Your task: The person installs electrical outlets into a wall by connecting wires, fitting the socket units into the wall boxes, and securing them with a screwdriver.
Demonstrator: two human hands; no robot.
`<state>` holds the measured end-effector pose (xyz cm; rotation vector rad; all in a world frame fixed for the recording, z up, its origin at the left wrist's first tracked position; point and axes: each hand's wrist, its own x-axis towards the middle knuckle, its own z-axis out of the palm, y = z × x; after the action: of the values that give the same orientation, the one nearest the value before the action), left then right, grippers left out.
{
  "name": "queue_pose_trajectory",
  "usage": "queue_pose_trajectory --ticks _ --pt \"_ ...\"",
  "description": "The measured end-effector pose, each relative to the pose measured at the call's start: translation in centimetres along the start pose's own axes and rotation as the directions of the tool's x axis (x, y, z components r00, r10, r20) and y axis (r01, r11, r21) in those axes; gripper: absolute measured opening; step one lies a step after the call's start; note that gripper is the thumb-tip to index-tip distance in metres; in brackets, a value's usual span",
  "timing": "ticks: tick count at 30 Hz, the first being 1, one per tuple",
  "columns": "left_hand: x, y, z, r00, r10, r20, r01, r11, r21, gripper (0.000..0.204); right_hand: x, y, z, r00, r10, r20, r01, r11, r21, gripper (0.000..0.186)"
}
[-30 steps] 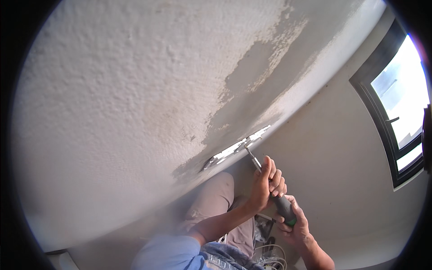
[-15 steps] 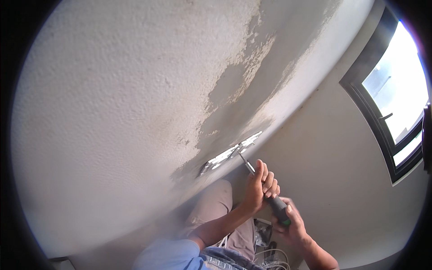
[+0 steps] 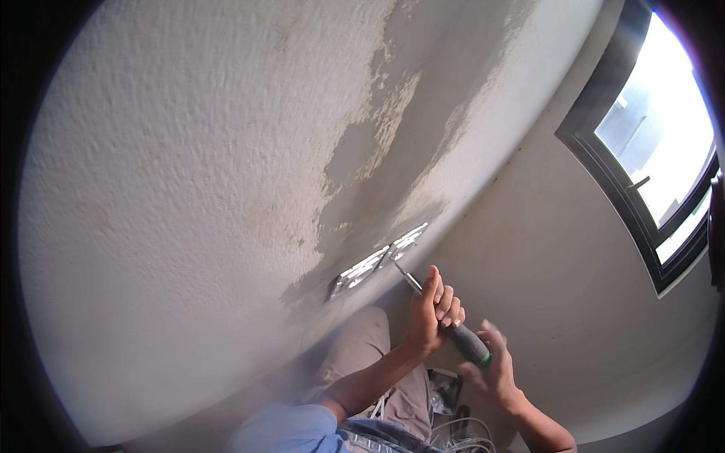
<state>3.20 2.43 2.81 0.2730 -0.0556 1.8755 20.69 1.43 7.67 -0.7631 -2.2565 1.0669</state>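
Note:
My left hand [image 3: 436,317] is closed round a long screwdriver with a dark, green-ended handle [image 3: 464,341] and a metal shaft. Its tip reaches a metal plate [image 3: 347,276] with bright openings on the wall; whether it touches cannot be told. My right hand [image 3: 498,370] is at the handle's green end, its blurred fingers apart and loosely around it. My knees, in beige trousers, are below the plate, beside the wall.
The textured white wall [image 3: 174,189] with grey patches fills the upper left. A dark-framed window [image 3: 604,174] is in the side wall at right. White cables [image 3: 468,423] and clear plastic bags [image 3: 442,400] lie low beside my legs.
The view has shifted, with the window higher and further left. My left hand has moved slightly left, still on the screwdriver. My right hand's fingers have loosened from the handle.

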Motion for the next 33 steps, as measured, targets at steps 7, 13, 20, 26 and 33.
queue_pose_trajectory --ticks 7,13,20,26,33 --pt "-0.3 -0.3 0.5 1.000 0.011 0.000 -0.011 1.000 0.015 0.047 -1.0 1.9 0.3 0.985 0.173 0.018 -0.171 0.940 0.296 0.053" --pt "0.0 -0.5 -0.3 0.996 -0.032 0.085 0.041 0.993 -0.108 0.046 -0.7 -1.3 0.2 0.933 0.339 0.118 -0.353 0.808 0.472 0.051" --pt "0.0 -0.4 -0.5 0.998 -0.002 0.056 0.004 0.999 -0.037 0.045 0.1 0.9 -0.1 0.995 -0.055 0.087 0.074 0.969 -0.236 0.048" --pt "-0.1 -0.3 -0.8 0.991 -0.027 0.130 0.041 0.993 -0.107 0.046 -0.5 1.1 0.0 0.855 0.353 0.380 -0.509 0.433 0.744 0.054" --pt "-0.3 -0.3 -0.7 0.998 -0.013 0.055 0.014 1.000 -0.026 0.047 -0.5 1.1 -1.1 0.935 -0.294 0.199 0.355 0.800 -0.484 0.059"
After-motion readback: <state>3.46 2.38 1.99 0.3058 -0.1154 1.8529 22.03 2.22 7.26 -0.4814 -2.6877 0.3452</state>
